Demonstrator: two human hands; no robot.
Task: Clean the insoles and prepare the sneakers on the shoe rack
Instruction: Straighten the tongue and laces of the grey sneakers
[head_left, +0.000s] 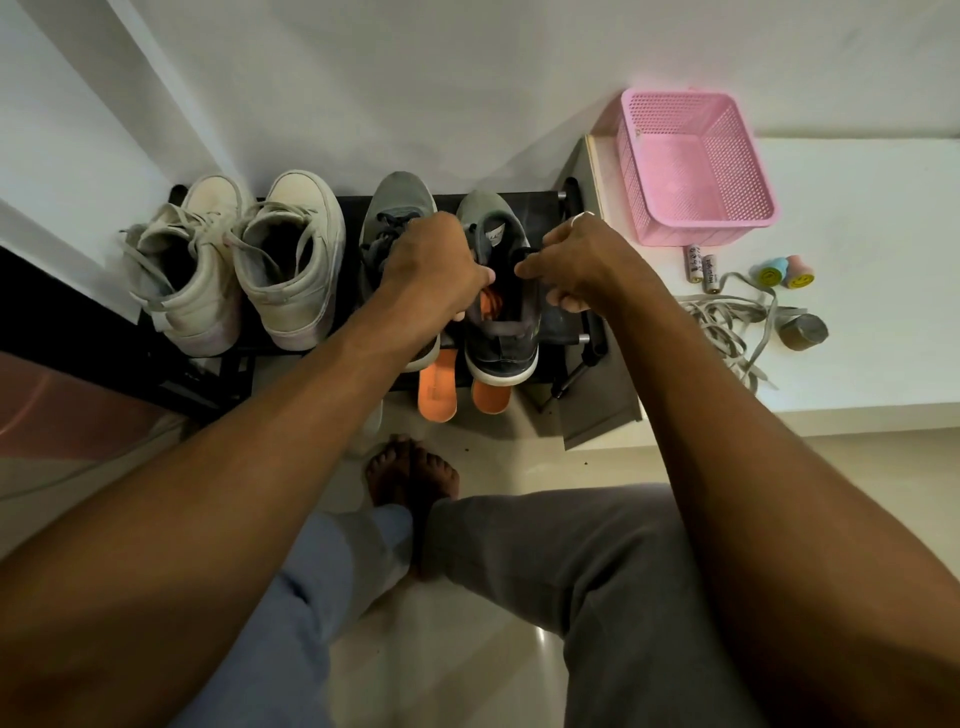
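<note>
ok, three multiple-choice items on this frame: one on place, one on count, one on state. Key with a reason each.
1. Where is the pink basket?
A) on the floor by the feet
B) among the shoes on the rack
C) on the white ledge right of the shoe rack

2. How many sneakers stand on the rack's top shelf?
A) four
B) two
C) six

3. What state is the rightmost grey sneaker in?
A) lying on its side on the floor
B) upright on the rack, both hands gripping its opening
C) inside the basket

Key:
1 C: the basket sits on the ledge, beside the rack.
2 A: there are two cream sneakers, the other grey sneaker and the rightmost one.
3 B: the left hand and right hand hold its opening while it stands sole-down.
</note>
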